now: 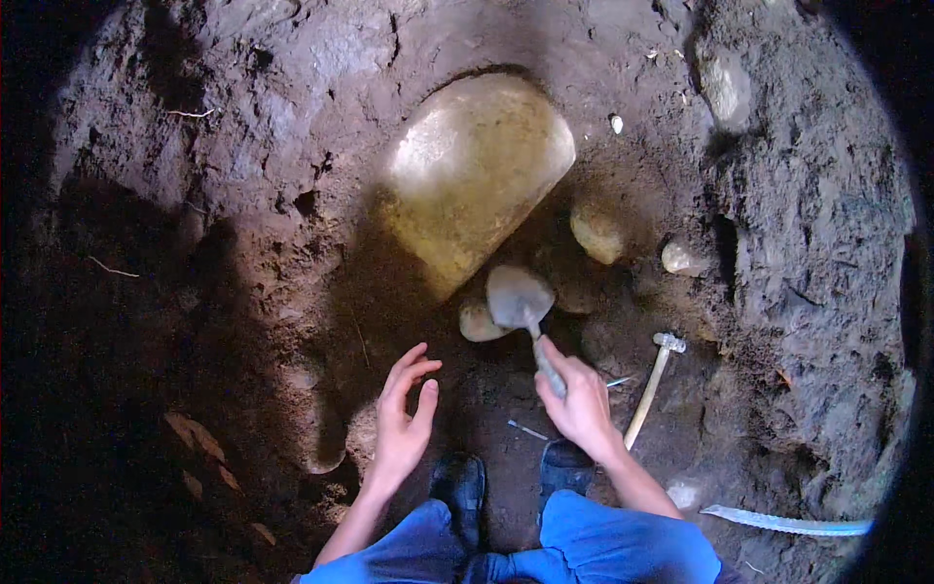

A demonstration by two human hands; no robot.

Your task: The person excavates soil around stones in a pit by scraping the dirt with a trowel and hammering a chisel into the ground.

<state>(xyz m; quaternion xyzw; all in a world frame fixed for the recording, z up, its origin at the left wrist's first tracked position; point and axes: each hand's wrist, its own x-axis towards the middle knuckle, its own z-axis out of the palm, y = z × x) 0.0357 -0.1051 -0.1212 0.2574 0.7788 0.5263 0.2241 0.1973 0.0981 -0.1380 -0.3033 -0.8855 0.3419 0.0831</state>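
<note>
My right hand (580, 401) grips the handle of a trowel (519, 296), its broad blade pointing away from me and dulled with dirt. The blade overlaps the right side of a small rounded stone (479, 323); whether the two touch I cannot tell. Just beyond the trowel a large smooth boulder (478, 157), yellowish and flat-edged on its right, sits embedded in the soil. My left hand (407, 409) hovers left of the trowel, holding nothing, fingers apart and slightly curled.
A hammer (651, 387) with a pale wooden handle lies right of my right hand. Farther right is a long serrated blade (792, 520). Rounded stones (597, 232) protrude from the earth. A thin, light-coloured strip (527, 429) lies near my shoes (458, 493). Rough dirt walls (810, 292) rise around.
</note>
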